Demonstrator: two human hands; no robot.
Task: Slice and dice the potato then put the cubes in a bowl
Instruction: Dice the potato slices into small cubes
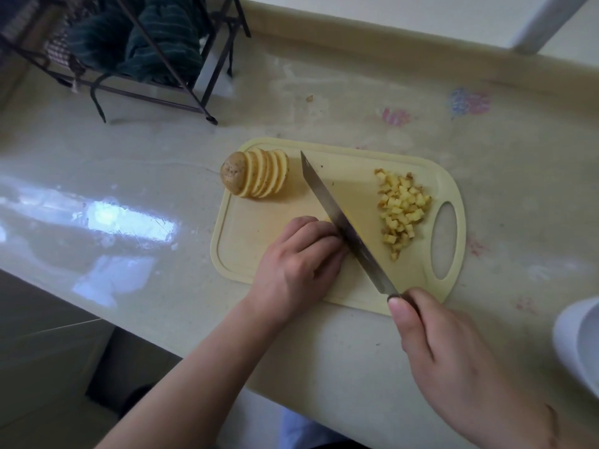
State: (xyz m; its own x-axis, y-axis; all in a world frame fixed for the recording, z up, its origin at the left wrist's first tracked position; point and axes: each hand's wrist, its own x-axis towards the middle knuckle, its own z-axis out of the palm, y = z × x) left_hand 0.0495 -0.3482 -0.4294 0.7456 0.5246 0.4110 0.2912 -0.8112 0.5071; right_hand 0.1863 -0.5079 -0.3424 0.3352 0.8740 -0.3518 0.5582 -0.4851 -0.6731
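1. We're mid-dice, by our reading: the potato (pixel 254 175) is already cut into rounds, fanned in a leaning row at the far-left corner of the cutting board (pixel 240 257), skin end cap at the left.
2. A pile of finished cubes (pixel 403 210) sits at the right end of the board, just beside the handle cutout. None of them is in a bowl yet.
3. A sliver of yellow shows under the left hand's fingertips right against the blade. We take it for the slices being diced now, mostly hidden.
4. Left hand (pixel 299 257): fingers curled down, knuckles toward the blade, pressing on that hidden piece. We can't tell how much potato is under there.
5. Right hand (pixel 434 338): wrapped round the handle of the knife (pixel 343 222), thumb along the top near the blade's heel. The blade runs diagonally across the board, tip toward the far side, flat against the left knuckles.
6. Next move as we judge it: bring the blade down through the held piece, keeping the left fingertips tucked in, then feed more rounds from the row.
7. A white rim (pixel 580 345) at the right edge of the surface (pixel 129 189) may be the bowl; it's cropped, so we're not sure.
8. A wire rack (pixel 107 43) with dark cloth stands at the far left.
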